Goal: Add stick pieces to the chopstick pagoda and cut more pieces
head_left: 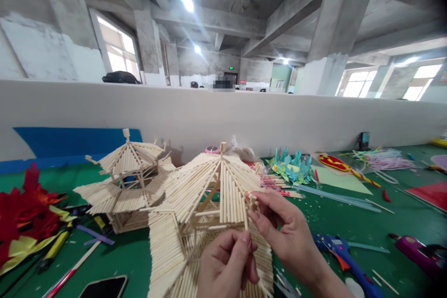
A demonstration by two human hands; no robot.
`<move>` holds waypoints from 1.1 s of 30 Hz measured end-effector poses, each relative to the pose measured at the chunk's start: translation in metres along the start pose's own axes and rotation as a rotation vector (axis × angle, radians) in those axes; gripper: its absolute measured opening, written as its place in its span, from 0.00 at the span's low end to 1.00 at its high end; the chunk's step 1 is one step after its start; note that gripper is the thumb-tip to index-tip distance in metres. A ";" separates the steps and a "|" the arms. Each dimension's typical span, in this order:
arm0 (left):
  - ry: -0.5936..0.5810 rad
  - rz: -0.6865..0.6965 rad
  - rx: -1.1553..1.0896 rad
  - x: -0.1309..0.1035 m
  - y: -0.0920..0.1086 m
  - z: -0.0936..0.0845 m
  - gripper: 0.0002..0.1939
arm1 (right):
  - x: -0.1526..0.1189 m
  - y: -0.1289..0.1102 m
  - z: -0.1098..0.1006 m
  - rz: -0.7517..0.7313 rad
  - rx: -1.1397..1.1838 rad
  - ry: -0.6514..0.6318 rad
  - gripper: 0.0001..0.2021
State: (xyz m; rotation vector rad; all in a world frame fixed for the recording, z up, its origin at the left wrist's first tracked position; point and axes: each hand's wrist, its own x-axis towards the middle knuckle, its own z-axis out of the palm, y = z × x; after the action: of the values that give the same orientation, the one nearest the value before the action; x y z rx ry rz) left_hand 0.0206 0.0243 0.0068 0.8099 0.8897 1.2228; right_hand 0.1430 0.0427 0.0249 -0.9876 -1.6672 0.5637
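A pavilion model (206,181) made of pale wooden sticks stands right in front of me, its pointed roof laid with sticks and partly open below the peak. My left hand (228,263), closed in a pinch in front of the roof, grips a thin wooden stick (246,222) that points upward to the roof's edge. Beside the roof's right slope, my right hand (288,230) pinches small short stick pieces (252,201) between thumb and fingers. The hands are close together, and they hide part of the lower roof tier.
Another stick pavilion (131,167) stands behind on the left. Red paper flowers (28,214) and a phone (104,287) lie left. On the right are a blue glue gun (345,256), a purple tool (419,251), pliers (286,285) and a teal paper ornament (291,165). A white partition (279,116) runs behind.
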 end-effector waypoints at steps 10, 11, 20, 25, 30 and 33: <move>-0.003 0.045 -0.078 0.001 -0.001 0.002 0.18 | 0.006 0.003 -0.004 -0.009 0.037 -0.055 0.08; -0.003 0.048 -0.086 0.002 0.000 0.002 0.18 | 0.006 0.002 -0.004 -0.004 0.039 -0.060 0.08; 0.024 0.052 -0.128 0.002 0.004 0.009 0.13 | 0.008 0.002 -0.004 0.001 0.051 -0.061 0.07; 0.033 0.053 -0.126 0.001 0.008 0.011 0.12 | 0.007 0.001 -0.002 -0.001 0.047 -0.051 0.07; 0.051 0.059 -0.097 0.000 0.010 0.013 0.12 | 0.007 0.000 -0.003 0.003 0.068 -0.066 0.07; 0.066 0.056 -0.092 -0.001 0.010 0.014 0.11 | 0.007 0.000 -0.005 0.006 0.067 -0.070 0.06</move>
State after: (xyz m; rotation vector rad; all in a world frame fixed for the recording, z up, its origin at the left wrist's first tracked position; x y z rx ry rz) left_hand 0.0285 0.0246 0.0221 0.7286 0.8624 1.3367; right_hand 0.1467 0.0480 0.0304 -0.9343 -1.6960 0.6606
